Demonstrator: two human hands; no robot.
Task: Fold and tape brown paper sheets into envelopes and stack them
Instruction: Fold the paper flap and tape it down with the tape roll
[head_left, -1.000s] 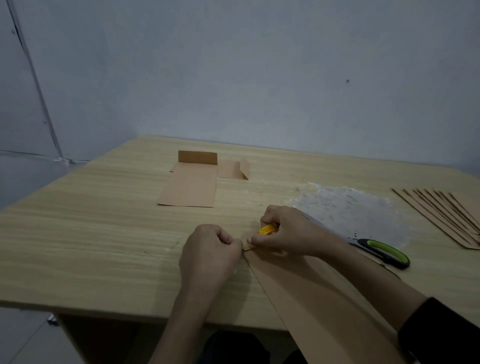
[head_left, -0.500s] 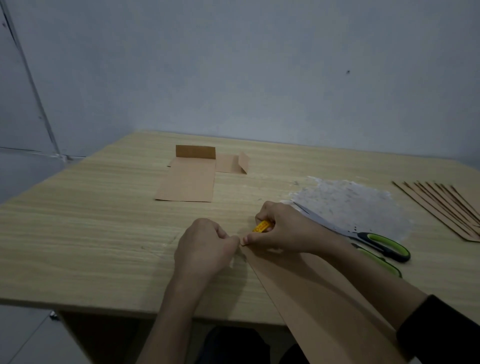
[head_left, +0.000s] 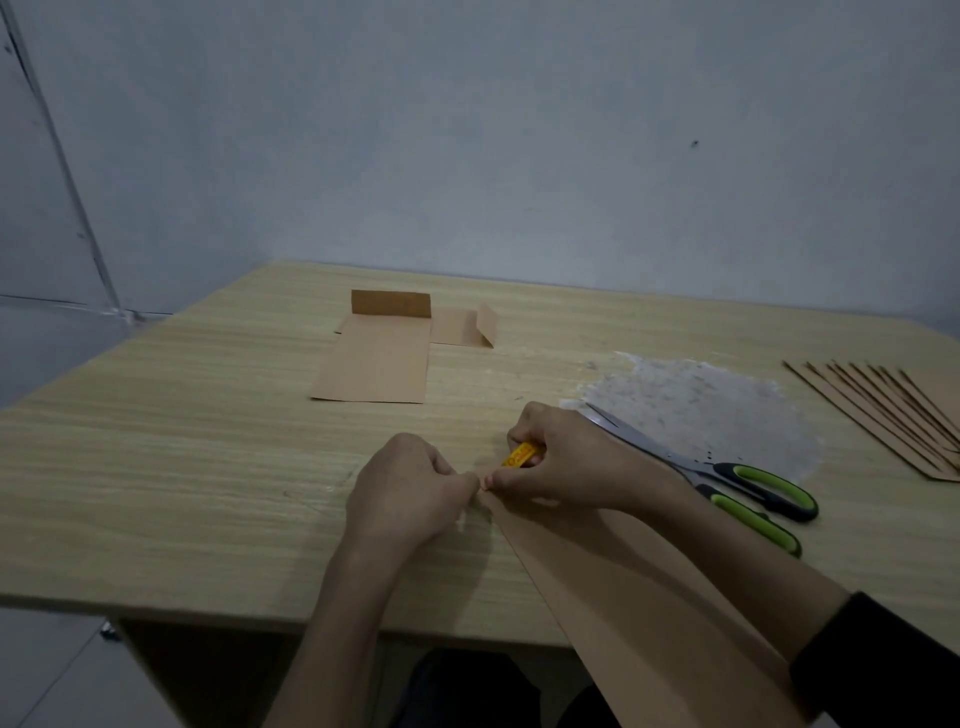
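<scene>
Head view: my left hand (head_left: 410, 488) has closed the small gap to my right hand (head_left: 566, 462), so both now meet at the far corner of the brown paper sheet (head_left: 623, 597); I judge taping is about to start. My right pinches that corner, a small yellow item (head_left: 521, 457) tucked under its fingers. My left is curled tight; whether it grips anything I cannot tell. The sheet lies smooth, overhanging the table (head_left: 182, 467) edge toward me.

There are two folded envelopes (head_left: 371, 364) (head_left: 457, 327) and one long brown sheet (head_left: 623, 597). One pair of scissors (head_left: 727, 475) and one yellow object (head_left: 519, 460) complete the count.
</scene>
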